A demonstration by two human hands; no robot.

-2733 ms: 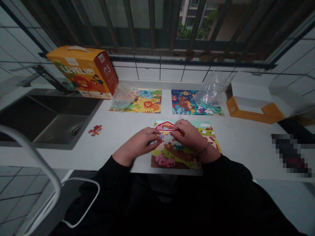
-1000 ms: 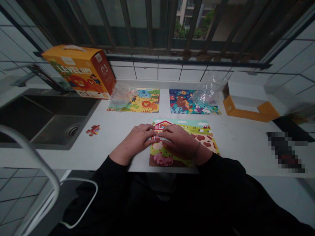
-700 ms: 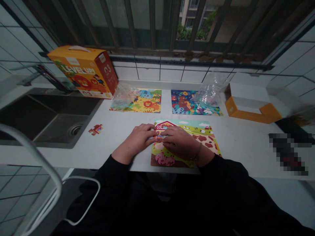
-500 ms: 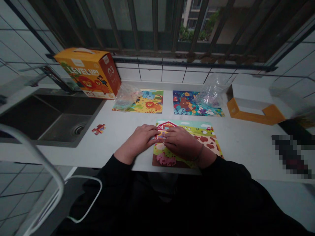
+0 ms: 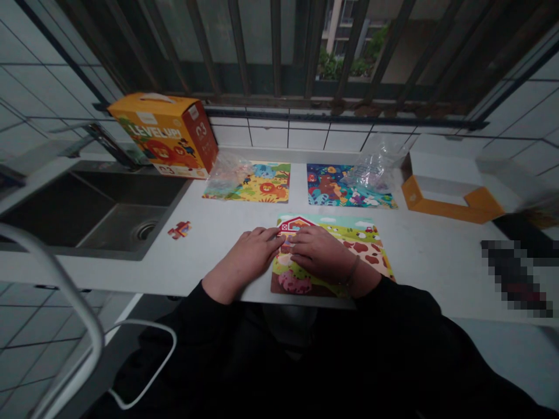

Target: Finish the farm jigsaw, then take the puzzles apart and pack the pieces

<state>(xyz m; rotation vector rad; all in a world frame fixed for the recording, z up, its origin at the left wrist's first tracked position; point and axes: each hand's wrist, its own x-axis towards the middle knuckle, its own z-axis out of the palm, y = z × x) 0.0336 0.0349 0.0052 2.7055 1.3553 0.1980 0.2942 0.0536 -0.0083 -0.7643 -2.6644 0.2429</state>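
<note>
Left hand over the left edge, right hand across the middle, I touch the flat, rectangular, multicoloured farm-scene puzzle; whether either grips anything, I can't tell.

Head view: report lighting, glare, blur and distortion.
In the head view, light is dim, the black sleeves nearly featureless; the plastic bag on the dark-blue picture glints; wide-angle stretch splays the window bars; the farm puzzle looks soft; a dark object at right is pixelated.

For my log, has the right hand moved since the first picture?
Yes: the right hand has shifted left and lower in view, judged against the blue animal puzzle.
</note>
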